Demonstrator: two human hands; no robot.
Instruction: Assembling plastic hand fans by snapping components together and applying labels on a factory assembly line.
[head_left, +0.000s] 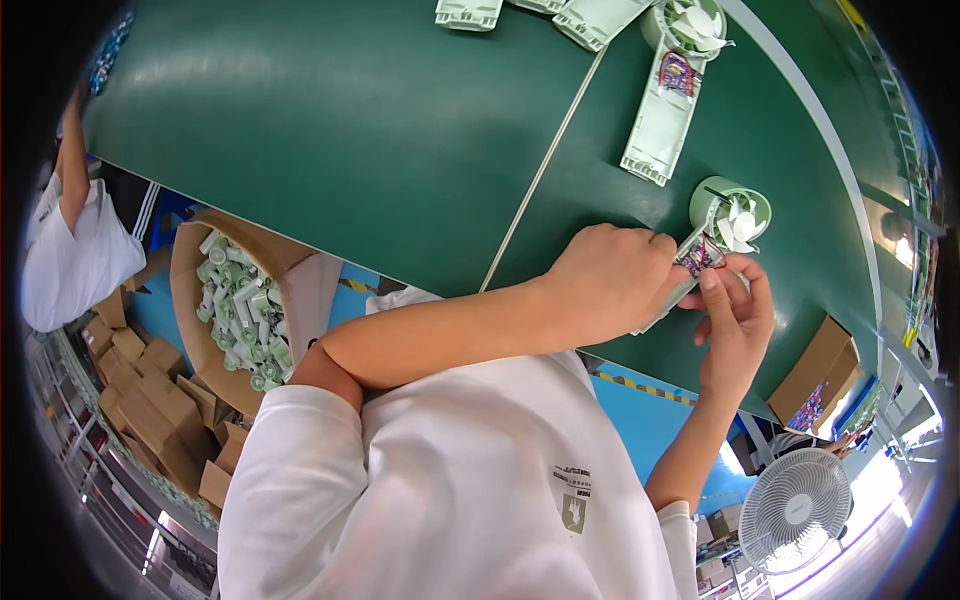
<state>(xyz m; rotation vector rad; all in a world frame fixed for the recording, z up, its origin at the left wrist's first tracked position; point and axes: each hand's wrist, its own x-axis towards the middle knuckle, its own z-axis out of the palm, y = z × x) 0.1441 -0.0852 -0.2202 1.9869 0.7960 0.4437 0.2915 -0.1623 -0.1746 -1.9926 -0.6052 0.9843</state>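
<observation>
White short-sleeved shirt (450, 470), chest print (574, 513)

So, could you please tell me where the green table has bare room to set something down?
The green table is largely bare left of the pale line, below the casings. Right of it, it is crowded around the left hand, right hand, held fan and farther fan.

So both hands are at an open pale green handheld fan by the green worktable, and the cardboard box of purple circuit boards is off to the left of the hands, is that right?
Not quite: the head view shows the cardboard box of purple circuit boards to the right of the hands. Both the left hand and right hand are indeed at the open pale green handheld fan.
</observation>
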